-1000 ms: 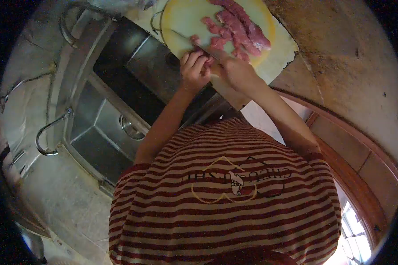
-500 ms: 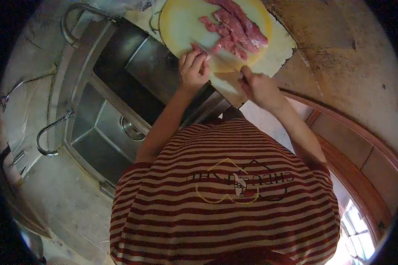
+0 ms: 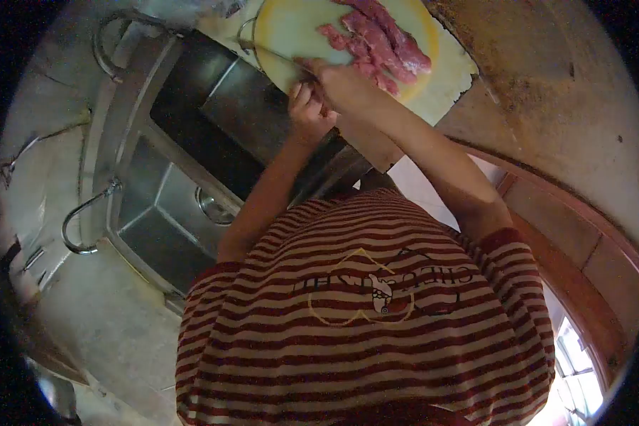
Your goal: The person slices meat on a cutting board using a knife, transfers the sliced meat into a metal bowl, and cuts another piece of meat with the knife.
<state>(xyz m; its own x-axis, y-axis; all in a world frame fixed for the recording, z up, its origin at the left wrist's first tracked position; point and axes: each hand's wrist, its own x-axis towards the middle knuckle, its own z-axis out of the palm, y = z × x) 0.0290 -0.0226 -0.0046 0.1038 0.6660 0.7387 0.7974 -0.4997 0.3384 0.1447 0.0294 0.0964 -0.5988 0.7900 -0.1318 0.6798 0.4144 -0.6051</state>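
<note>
A round, pale cutting board (image 3: 277, 32) with a yellowish rim lies at the top centre, bearing strips and small pieces of raw meat (image 3: 383, 42). My right hand (image 3: 341, 85) is closed round the handle of a knife (image 3: 287, 57), whose blade points up and left across the board. Just below it, at the board's near edge, my left hand (image 3: 311, 113) has its fingers curled in on a small piece of meat, mostly hidden by the hands.
Left of the board is a steel double sink (image 3: 170, 206) with a curved faucet (image 3: 71, 220) beside it and another (image 3: 106, 42) further up. A wire handle (image 3: 246, 35) sticks out at the board's left edge. Brown stone counter (image 3: 539, 85) extends right.
My right hand has swung from the lower right of the board up and left with the knife, over the left fingers. My left hand has barely moved.
</note>
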